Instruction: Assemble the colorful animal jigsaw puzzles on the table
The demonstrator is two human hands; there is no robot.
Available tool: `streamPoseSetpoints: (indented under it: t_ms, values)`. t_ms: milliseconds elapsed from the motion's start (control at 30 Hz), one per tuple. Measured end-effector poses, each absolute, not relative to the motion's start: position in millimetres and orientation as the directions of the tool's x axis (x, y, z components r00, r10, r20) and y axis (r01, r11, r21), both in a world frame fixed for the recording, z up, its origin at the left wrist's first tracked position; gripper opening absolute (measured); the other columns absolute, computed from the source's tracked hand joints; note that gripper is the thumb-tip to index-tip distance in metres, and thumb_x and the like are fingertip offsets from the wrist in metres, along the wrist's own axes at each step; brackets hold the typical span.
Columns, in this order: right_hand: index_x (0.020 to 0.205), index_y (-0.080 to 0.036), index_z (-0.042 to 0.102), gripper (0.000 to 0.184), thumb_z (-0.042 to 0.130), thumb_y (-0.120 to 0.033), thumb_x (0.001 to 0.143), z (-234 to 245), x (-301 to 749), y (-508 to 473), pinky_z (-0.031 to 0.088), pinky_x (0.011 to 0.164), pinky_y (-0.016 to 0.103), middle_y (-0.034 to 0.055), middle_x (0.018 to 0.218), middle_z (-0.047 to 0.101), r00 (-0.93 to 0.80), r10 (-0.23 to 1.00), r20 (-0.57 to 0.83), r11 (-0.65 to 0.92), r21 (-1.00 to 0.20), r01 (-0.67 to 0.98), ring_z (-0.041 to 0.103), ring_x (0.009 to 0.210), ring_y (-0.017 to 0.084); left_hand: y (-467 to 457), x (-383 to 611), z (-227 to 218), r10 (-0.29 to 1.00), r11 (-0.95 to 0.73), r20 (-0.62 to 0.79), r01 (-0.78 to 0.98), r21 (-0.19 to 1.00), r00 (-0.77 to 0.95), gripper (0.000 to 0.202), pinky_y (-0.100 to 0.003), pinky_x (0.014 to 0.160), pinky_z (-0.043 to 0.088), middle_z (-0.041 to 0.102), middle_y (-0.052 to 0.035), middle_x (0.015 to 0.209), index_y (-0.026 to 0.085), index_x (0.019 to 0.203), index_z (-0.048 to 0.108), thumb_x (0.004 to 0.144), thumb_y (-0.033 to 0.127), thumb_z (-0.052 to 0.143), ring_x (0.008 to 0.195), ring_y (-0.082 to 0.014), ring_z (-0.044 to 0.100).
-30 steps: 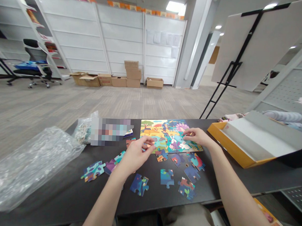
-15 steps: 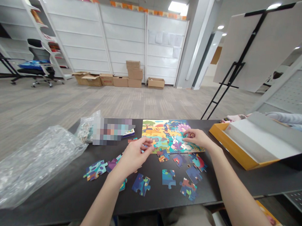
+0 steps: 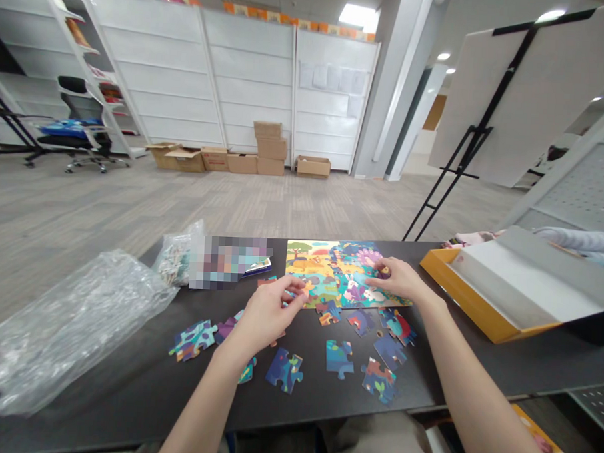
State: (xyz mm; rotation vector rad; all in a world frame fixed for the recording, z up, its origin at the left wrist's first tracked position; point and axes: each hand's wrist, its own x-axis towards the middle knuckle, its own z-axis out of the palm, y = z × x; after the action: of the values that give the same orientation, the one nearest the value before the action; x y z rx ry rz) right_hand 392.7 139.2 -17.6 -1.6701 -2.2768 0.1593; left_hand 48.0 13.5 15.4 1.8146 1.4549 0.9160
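Observation:
A colourful jigsaw puzzle (image 3: 325,261), joined into a picture with a tree, rabbits and other animals, lies at the far side of the black table. My left hand (image 3: 273,309) rests by its lower left edge, fingers loosely curled and apart from the thumb, with nothing seen between them. Over the puzzle's right part is my right hand (image 3: 397,279), its thumb and forefinger apart; no piece shows in it. Loose pieces lie nearer me, among them a blue piece (image 3: 339,359), a dark blue piece (image 3: 284,370) and a brown-and-blue piece (image 3: 379,379). My left hand and forearm partly cover others.
Crumpled clear plastic (image 3: 77,330) covers the table's left end. Behind it are a bag of small items (image 3: 175,258) and a blurred-out flat item (image 3: 225,260). A yellow-edged open box (image 3: 483,304) stands at right. Beyond the black table (image 3: 184,398) are cardboard boxes (image 3: 271,148).
The right hand's fingers have shifted slightly over the puzzle. My left hand stays in place, and the loose pieces lie as before. The whole view has moved a little.

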Motion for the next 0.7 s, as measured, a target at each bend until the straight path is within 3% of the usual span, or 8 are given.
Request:
streamPoseSetpoints:
  t_ms: [300, 433, 567, 700]
  values:
    - [0.095, -0.020, 0.070, 0.038, 0.066, -0.056, 0.081, -17.4, 383.2, 136.6, 0.046, 0.072, 0.031, 0.0078, 0.091, 0.068, -0.228, 0.961, 0.155, 0.259, -0.223, 0.940, 0.064, 0.082, 0.023, 15.5, 47.7, 12.6, 0.984, -0.173, 0.111, 0.579, 0.797, 0.141, 0.024, -0.027, 0.062, 0.053, 0.077, -0.0031, 0.091, 0.022, 0.104, 0.068, 0.091, 0.041, 0.059, 0.075, -0.0190, 0.073]
    - [0.096, -0.020, 0.072, 0.035, 0.067, -0.051, 0.081, -17.9, 386.7, 137.1, 0.046, 0.074, 0.031, 0.0074, 0.089, 0.068, -0.260, 0.952, 0.160, 0.293, -0.239, 0.926, 0.064, 0.081, 0.022, 15.2, 54.4, 12.0, 0.969, -0.243, 0.169, 0.580, 0.778, 0.179, 0.019, -0.029, 0.073, 0.055, 0.076, -0.0031, 0.097, 0.022, 0.102, 0.066, 0.093, 0.036, 0.058, 0.086, -0.0196, 0.072]
    - [0.096, -0.021, 0.074, 0.030, 0.068, -0.047, 0.081, -16.4, 388.2, 137.0, 0.047, 0.075, 0.031, 0.0071, 0.086, 0.067, -0.314, 0.931, 0.185, 0.353, -0.249, 0.902, 0.063, 0.079, 0.022, 11.8, 75.6, 10.1, 0.924, -0.381, 0.265, 0.724, 0.575, 0.276, 0.014, -0.038, 0.092, 0.052, 0.073, -0.0063, 0.109, 0.022, 0.103, 0.066, 0.094, 0.029, 0.058, 0.109, -0.0253, 0.065]
    - [0.095, -0.021, 0.075, 0.030, 0.069, -0.047, 0.080, -15.7, 388.6, 136.6, 0.047, 0.075, 0.031, 0.0066, 0.085, 0.067, -0.322, 0.926, 0.197, 0.368, -0.271, 0.890, 0.062, 0.078, 0.021, 11.3, 100.8, 6.1, 0.892, -0.451, 0.216, 0.812, 0.370, 0.397, 0.022, -0.047, 0.104, 0.044, 0.070, -0.0089, 0.117, 0.021, 0.114, 0.064, 0.094, 0.028, 0.060, 0.126, -0.0304, 0.053]
